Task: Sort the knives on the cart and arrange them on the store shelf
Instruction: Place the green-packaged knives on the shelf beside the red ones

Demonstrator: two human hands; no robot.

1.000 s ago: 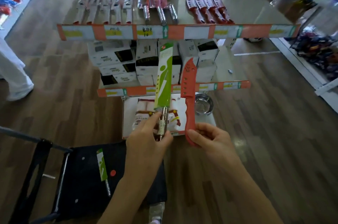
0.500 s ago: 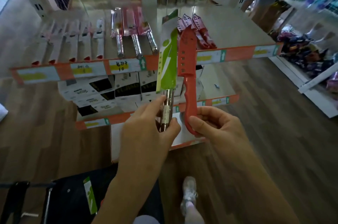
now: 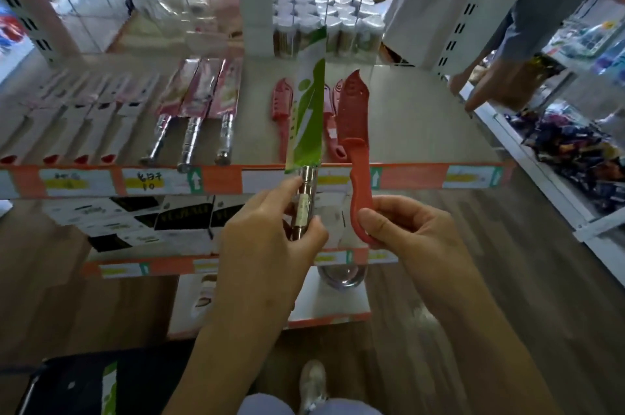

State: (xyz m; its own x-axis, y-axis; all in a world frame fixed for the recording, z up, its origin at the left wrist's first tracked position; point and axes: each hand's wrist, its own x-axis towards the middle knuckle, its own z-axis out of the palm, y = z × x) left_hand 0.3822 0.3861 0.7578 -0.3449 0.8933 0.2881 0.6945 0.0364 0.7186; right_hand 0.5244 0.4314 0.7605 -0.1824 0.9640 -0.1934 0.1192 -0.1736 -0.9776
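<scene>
Holding the green-sleeved knife [image 3: 307, 116] pinched in your left hand [image 3: 267, 245] and the red knife [image 3: 355, 144] in your right hand [image 3: 411, 235], lay each flat beside its matching row on the shelf [image 3: 422, 130].

Floor: brown wood planks [image 3: 541, 279], lower half | Upper corners: white perforated posts [image 3: 470, 8] | Upper left: shiny panelled wall [image 3: 84, 8], brightly lit | Right edge: white rack [image 3: 554, 184] of blurred colourful goods
</scene>
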